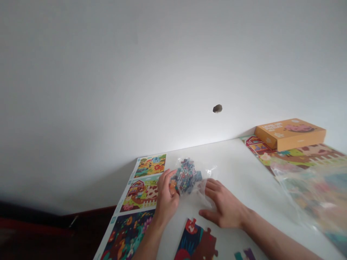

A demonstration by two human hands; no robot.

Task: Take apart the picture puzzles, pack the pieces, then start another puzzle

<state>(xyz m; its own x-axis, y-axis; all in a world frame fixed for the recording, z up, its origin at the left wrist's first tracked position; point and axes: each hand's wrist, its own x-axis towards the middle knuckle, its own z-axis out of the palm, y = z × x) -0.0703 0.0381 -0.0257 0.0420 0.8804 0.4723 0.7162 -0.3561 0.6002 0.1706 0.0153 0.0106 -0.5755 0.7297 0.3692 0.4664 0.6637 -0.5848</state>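
Low in the middle of the frame, a clear plastic bag (pixel 204 188) of jigsaw pieces (pixel 188 177) lies bunched on a white table (pixel 233 166), and the weak spots are all around it. Thin film like this could slip through the fingers or tear if pulled hard, and loose pieces could then scatter across the table. The left edge is the likeliest place to lose them: printed picture cards run along it, and a piece sliding that way could drop toward the dark red floor (pixel 32 224) at lower left. Pieces spilling toward the bottom of the frame could also get mixed up with the partly joined puzzle section (pixel 196 240) or knock it apart.

The left hand (pixel 166 196) is narrowly curled, its fingers pinching the near left side of the bag, with the pieces right against them. A small orange bit shows at the fingertips, though glare on the plastic makes it hard to say whether it is inside the bag or already out. The right hand (pixel 223 206) is open, fingers spread and low over the table, its fingertips at the bag's right side. The barn picture card (pixel 139 193) lies just left of the left hand. An orange box (pixel 290 134) sits at the upper right, on a farm-scene puzzle sheet (pixel 300 157).
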